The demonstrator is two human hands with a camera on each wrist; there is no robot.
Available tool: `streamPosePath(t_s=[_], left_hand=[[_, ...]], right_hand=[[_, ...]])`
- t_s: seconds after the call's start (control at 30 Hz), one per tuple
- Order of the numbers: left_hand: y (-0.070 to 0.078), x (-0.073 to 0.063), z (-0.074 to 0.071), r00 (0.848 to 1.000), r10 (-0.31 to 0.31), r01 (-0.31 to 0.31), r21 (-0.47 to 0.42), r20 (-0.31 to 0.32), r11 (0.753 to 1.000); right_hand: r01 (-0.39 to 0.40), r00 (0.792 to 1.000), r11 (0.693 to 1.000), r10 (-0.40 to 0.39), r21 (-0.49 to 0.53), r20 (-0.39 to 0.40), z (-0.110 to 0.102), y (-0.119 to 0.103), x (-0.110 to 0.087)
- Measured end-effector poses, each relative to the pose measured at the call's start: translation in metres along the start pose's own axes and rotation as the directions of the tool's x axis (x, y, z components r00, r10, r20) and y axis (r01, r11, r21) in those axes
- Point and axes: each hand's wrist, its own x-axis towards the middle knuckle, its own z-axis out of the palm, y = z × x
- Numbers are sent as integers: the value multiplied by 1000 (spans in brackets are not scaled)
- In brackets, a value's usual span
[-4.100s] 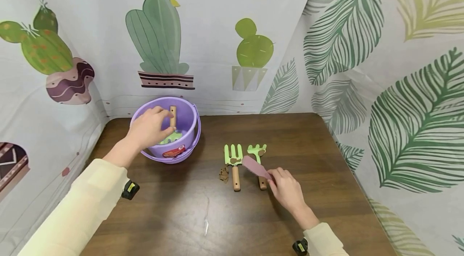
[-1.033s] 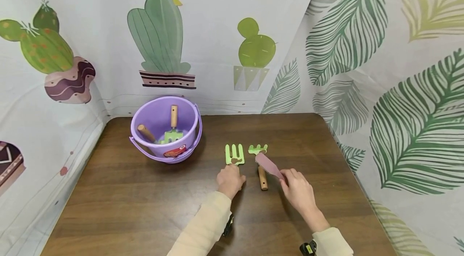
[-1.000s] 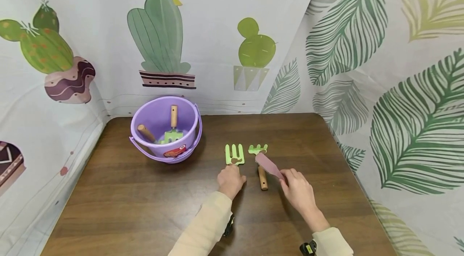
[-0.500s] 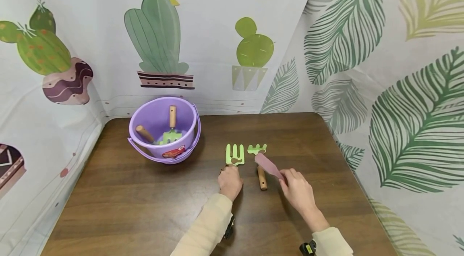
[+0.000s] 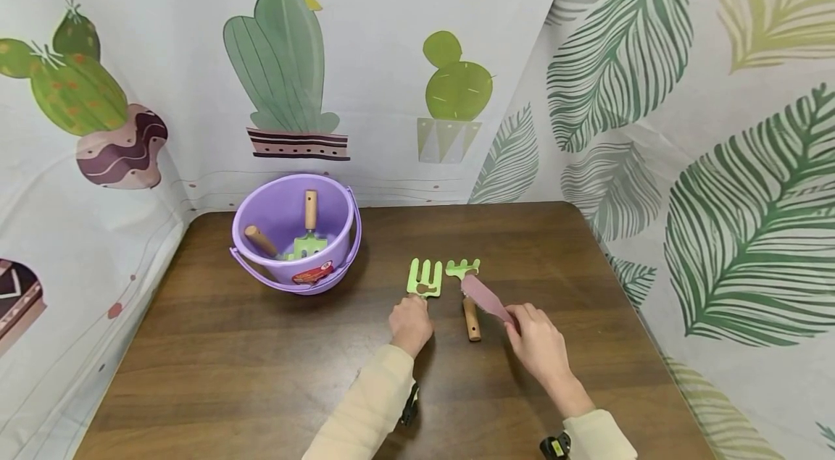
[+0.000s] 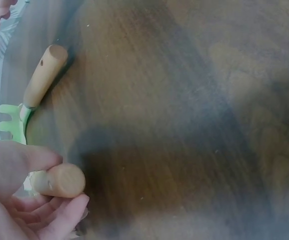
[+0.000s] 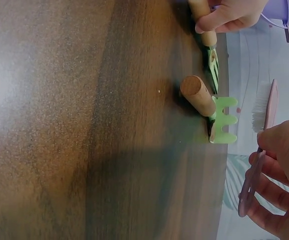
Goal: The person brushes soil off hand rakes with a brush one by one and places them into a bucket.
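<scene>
In the head view my left hand (image 5: 411, 324) grips the wooden handle of a green garden fork (image 5: 424, 277), whose head bears a brown smear. The left wrist view shows the handle end (image 6: 68, 180) between thumb and fingers. My right hand (image 5: 538, 344) holds a pink brush (image 5: 484, 298), its pale bristles (image 7: 260, 112) visible in the right wrist view. Below the brush lies a small green hand rake (image 5: 462, 269) with a wooden handle (image 5: 472, 320), partly covered by the brush in the head view.
A purple bucket (image 5: 333, 257) stands at the back left, its handle hanging at the front. Inside are green tools with wooden handles, one upright handle (image 5: 311, 210) and one leaning handle (image 5: 259, 239). The brown wooden table (image 5: 274, 373) meets a patterned cloth backdrop (image 5: 385, 76).
My left hand has left the bucket, where a second wooden handle now shows, and taken hold of the fork. The fork's head has since tipped slightly rightward. The brush has shifted a little right.
</scene>
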Motion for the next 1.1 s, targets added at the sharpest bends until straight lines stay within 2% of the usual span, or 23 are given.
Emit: streamPosePath(t_s=[0.13,0.37,0.53,0.77,1.1], left_hand=[[-1,2,-6,1000,8,-8,5,19,1000],[-5,6,-18,996,24,-29,63,89,998],[-8,6,-27,993,25,-35,86,111,996],[-18,10,-31,993,68,-82,138,100,987],[-29,16,-39,992,103,-114,170,73,979]], right_hand=[[-3,1000,1000,3,0,2,0,3,-1],[-3,1000,1000,3,-4,-6,0,5,0],[-13,1000,1000,13,-8,0,0,5,1],[-8,1000,1000,8,-1,-15,0,5,1],[-2,1000,1000,2,-5,-21,2,6,1]])
